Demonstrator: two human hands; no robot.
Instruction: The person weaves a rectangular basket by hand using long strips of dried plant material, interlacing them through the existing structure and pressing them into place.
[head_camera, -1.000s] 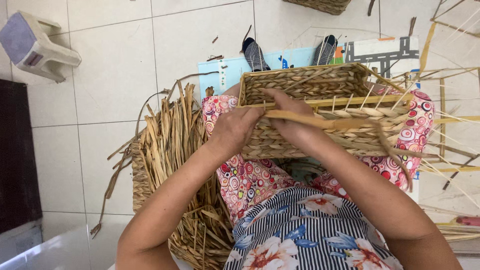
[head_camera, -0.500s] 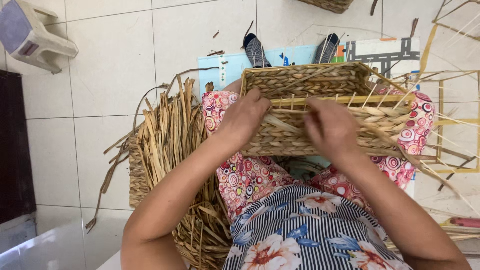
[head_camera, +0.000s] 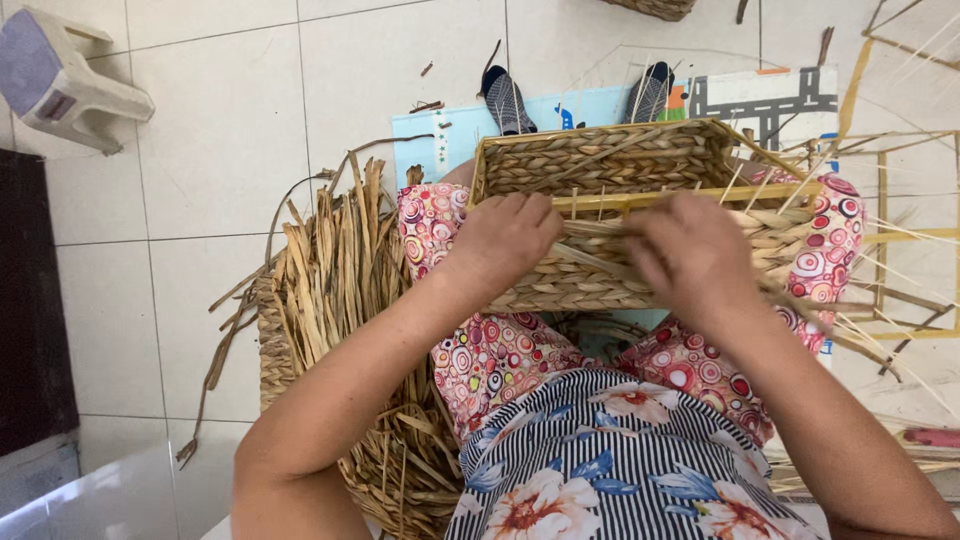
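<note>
I see the left hand (head_camera: 505, 240) and right hand (head_camera: 690, 255) pressed on the basket (head_camera: 600, 165), apparently pinching a straw strand (head_camera: 600, 262).

I note tan woven basket (head_camera: 600, 170); dry straw-brown reed bundle (head_camera: 340, 290); trousers (head_camera: 480, 350) pink with multicoloured circles; top (head_camera: 610, 470) navy-white striped with flowers; pale grey floor tiles (head_camera: 220, 110); light blue mat (head_camera: 440, 135).

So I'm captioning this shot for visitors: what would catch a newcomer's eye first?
First, the half-woven basket on the person's lap at centre, with the left hand and right hand pressed against its near wall. Next, the heap of dried straw strips on the tiled floor to the left, and a small plastic stool lying tipped in the top-left corner.
</note>
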